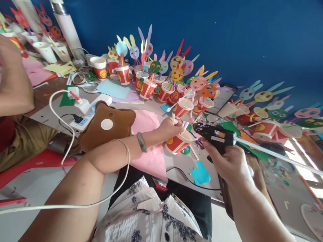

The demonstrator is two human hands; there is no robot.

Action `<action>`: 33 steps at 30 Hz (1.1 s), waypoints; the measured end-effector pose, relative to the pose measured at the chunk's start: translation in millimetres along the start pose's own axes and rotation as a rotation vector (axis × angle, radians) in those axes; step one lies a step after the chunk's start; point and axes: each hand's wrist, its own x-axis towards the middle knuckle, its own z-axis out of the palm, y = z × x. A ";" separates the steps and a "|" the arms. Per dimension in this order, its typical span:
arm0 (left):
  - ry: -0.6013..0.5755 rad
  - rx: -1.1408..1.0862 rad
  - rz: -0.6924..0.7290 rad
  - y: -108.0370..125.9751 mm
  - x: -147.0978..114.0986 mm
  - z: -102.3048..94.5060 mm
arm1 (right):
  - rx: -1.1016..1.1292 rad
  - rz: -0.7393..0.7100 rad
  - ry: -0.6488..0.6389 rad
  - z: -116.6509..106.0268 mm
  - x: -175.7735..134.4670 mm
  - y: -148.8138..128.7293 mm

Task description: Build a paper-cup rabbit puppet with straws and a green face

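My left hand is closed in a pinch at the rim of a red and white paper cup. A thin white stick pokes up from between its fingers, and a small white and purple piece shows beside the fingertips. Whether those fingers also grip the cup is hidden. My right hand is wrapped round a black hot glue gun, with a long clear glue stick out of its back. The gun's nozzle points left, close to the cup's right rim.
Behind, rows of cups carry paper animal faces along a blue wall. To the left are a brown cushion, a white power strip and another person's arm. A white cable crosses my left arm. Pink paper lies near the front edge.
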 end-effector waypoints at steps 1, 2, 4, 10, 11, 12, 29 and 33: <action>0.005 0.000 -0.002 -0.4 0.5 0.1 | -0.034 -0.040 0.003 1.2 0.9 2.3; 0.009 0.002 -0.001 -1.0 1.0 0.1 | -0.071 -0.080 0.004 2.3 1.8 4.8; 0.005 0.005 0.015 -3.1 2.5 -0.1 | -0.143 -0.146 0.006 4.1 3.5 9.5; -0.029 0.013 0.074 -9.8 5.7 -2.5 | -0.229 -0.248 0.011 6.7 6.8 14.1; -0.034 0.015 0.085 -10.4 5.8 -2.8 | -0.227 -0.259 0.011 6.8 7.1 13.7; -0.039 0.012 0.093 -10.9 5.9 -3.0 | -0.224 -0.270 0.014 6.9 7.5 13.2; -0.065 0.007 0.119 -11.7 5.5 -2.8 | -0.256 -0.253 -0.003 10.3 11.1 20.6; -0.053 0.016 0.130 -10.2 4.2 -3.0 | -0.279 -0.272 0.004 11.2 12.3 20.8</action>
